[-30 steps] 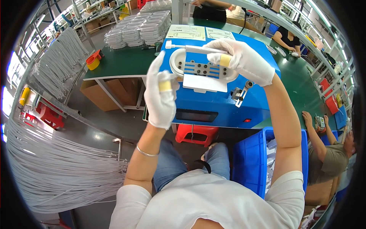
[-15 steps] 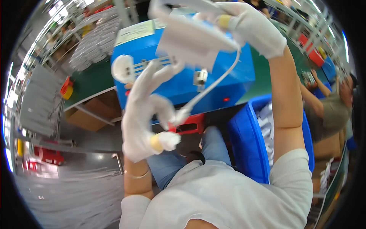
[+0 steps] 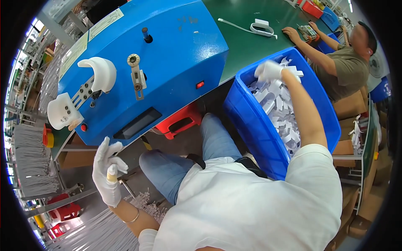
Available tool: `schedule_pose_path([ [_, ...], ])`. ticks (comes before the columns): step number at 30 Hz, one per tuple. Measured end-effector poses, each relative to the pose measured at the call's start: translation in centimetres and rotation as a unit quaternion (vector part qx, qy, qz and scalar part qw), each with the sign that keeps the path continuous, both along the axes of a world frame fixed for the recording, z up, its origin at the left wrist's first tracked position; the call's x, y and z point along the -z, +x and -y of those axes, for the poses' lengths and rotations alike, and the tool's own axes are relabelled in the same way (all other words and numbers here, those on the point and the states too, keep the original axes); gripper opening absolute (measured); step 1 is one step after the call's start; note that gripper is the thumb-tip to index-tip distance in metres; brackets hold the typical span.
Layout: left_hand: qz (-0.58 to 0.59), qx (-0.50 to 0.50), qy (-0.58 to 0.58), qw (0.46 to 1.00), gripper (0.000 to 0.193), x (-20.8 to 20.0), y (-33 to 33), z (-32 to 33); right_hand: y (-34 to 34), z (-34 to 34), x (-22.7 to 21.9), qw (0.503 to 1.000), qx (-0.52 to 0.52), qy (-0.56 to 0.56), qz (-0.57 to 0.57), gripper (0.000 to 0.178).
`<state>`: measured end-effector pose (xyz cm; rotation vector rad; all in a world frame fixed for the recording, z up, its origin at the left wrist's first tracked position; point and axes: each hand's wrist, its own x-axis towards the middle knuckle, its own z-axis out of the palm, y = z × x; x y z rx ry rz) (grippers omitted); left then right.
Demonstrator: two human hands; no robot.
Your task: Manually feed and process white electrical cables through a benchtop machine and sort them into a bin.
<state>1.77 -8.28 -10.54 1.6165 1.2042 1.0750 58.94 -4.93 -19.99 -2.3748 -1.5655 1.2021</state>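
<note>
My left hand (image 3: 108,169), in a white glove with a yellow band on the thumb, hangs in the air near the front of a blue machine (image 3: 176,62). Its fingers are apart and nothing shows in them. Over at the right, my gloved right hand (image 3: 269,71) reaches into a blue bin (image 3: 257,125) of white curled strips (image 3: 276,100). Motion blurs its fingers, so their grip is unclear. Beyond the bin, a looped white cable (image 3: 262,28) with a white wrap lies on the green bench (image 3: 234,42).
The machine carries two white curved holders (image 3: 104,75), a metal arm (image 3: 136,77) and a dark display (image 3: 138,123). A red stool (image 3: 180,123) stands underneath. At right, a co-worker (image 3: 351,58) handles a small part. Bundled white cables (image 3: 35,161) hang at left.
The white cable has left my hands and lies on the bench. My right hand has moved down into the bin; my left hand has dropped down and left. The view has turned rightward.
</note>
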Motion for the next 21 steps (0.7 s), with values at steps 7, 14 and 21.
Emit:
schedule_pose_path([
  [7,0.054,0.092,-0.011,0.994,0.069,-1.1,1.5,-1.1,0.4,3.4,1.1,0.91,-0.288,-0.003,0.299,0.021],
  [14,0.037,0.172,0.053,0.983,0.023,-4.0,8.7,-1.3,-11.5,1.4,-18.7,0.95,-0.215,0.213,-0.079,0.011],
  [21,0.081,-0.049,0.328,0.94,0.046,-6.5,12.3,-2.2,-25.6,-0.9,-24.7,0.818,-0.28,0.473,-0.17,0.02],
])
